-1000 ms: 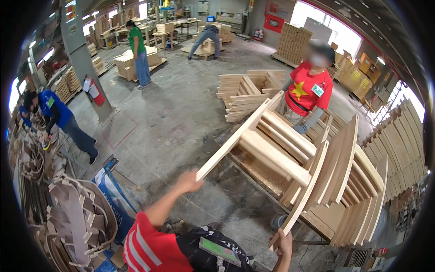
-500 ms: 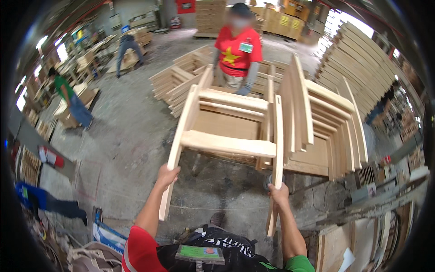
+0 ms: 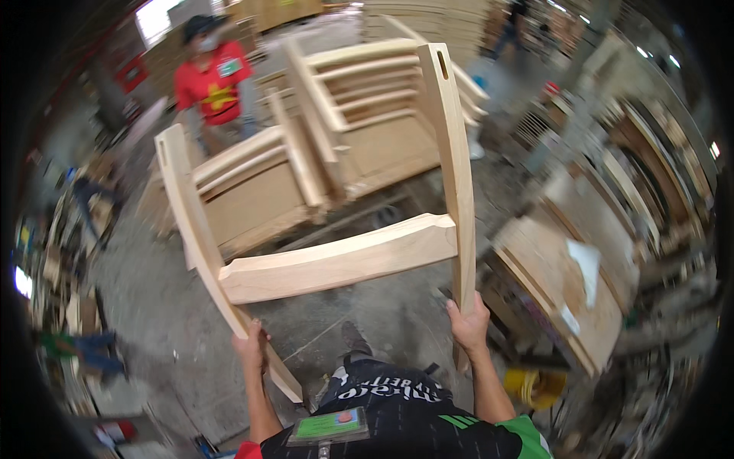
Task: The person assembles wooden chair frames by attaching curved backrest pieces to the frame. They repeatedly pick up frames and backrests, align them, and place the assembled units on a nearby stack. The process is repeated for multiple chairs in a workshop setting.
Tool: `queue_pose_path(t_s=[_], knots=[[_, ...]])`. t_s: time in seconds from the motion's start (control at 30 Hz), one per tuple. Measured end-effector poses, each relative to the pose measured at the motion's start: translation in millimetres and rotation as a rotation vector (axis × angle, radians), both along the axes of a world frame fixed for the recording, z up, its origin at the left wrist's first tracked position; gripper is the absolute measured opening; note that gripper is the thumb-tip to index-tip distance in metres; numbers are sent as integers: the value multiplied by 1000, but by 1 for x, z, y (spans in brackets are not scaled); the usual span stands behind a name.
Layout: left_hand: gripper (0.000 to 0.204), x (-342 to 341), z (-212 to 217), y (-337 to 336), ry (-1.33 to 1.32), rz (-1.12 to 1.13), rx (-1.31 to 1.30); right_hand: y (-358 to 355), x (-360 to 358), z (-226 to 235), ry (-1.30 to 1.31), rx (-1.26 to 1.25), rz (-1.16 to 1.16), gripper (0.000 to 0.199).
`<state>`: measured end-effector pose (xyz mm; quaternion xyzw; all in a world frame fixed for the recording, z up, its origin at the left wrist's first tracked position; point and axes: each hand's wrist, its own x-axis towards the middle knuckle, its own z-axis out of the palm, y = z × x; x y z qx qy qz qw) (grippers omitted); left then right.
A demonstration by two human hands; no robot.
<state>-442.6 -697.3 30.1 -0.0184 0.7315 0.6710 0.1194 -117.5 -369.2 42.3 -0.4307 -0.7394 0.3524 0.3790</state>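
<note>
An H-shaped wooden chair frame, two long posts joined by a curved crossbar, is held up in front of me. My left hand is closed round the lower part of its left post. Round the lower right post my right hand is closed too. A slot shows near the top of the right post. Beyond the held frame, similar wooden frames stand stacked on a low support, with panel boards among them.
A person in a red shirt stands behind the stack. To my right is a workbench with wooden strips and a white scrap on it. A yellow bucket sits below the bench. Stacked boards stand at the back.
My view has swung to the right, so the stack and the person appear farther left. The held frame has come away from the stack and nearer to me, both hands still gripping it.
</note>
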Motion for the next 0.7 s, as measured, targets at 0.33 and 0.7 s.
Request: queue_pose_path(t_s=[0.33, 0.7], knots=[[17, 202, -9, 107, 76, -724, -196, -151, 335, -71, -35, -323, -767, 35], [36, 336, -17, 361, 142, -1238, -351, -77, 460, -31, 182, -536, -993, 27]])
